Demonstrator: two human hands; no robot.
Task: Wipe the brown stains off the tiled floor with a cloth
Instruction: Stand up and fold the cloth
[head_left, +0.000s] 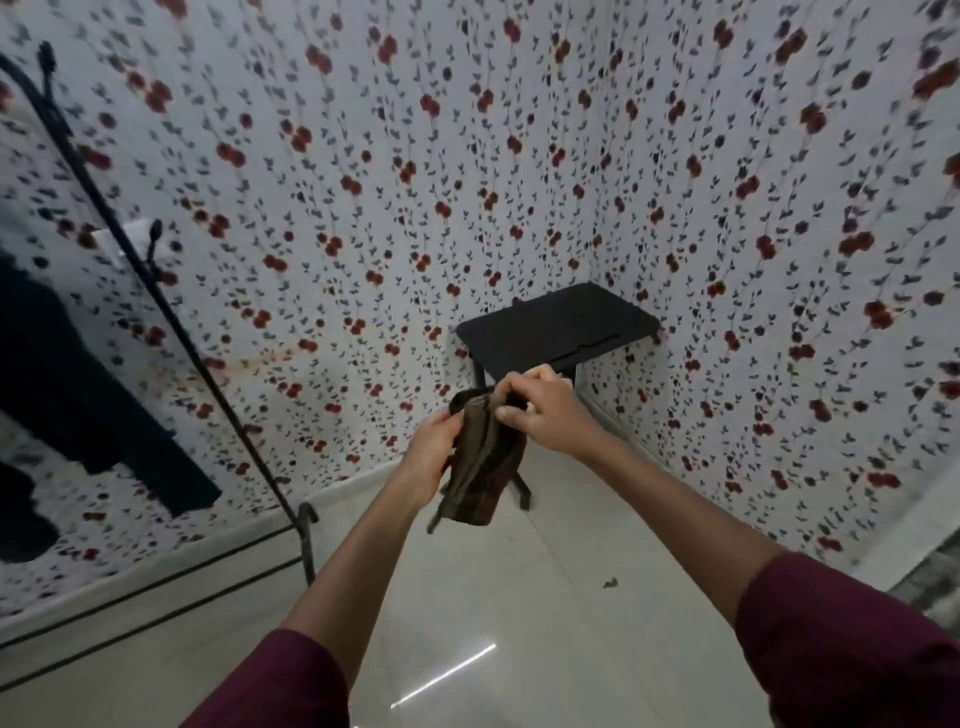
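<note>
I hold a dark brown striped cloth (483, 462) up in front of me, hanging folded above the floor. My left hand (431, 447) grips its left edge near the top. My right hand (545, 410) pinches the cloth's top corner from the right. The pale glossy tiled floor (519, 623) spreads below my arms. One small dark brown spot (610, 583) lies on the tiles, right of my left forearm.
A small black table (558, 325) stands in the corner against floral-papered walls (363, 208). A black metal clothes rack (223, 400) with dark garments (78, 395) stands at the left, its base rails running along the floor.
</note>
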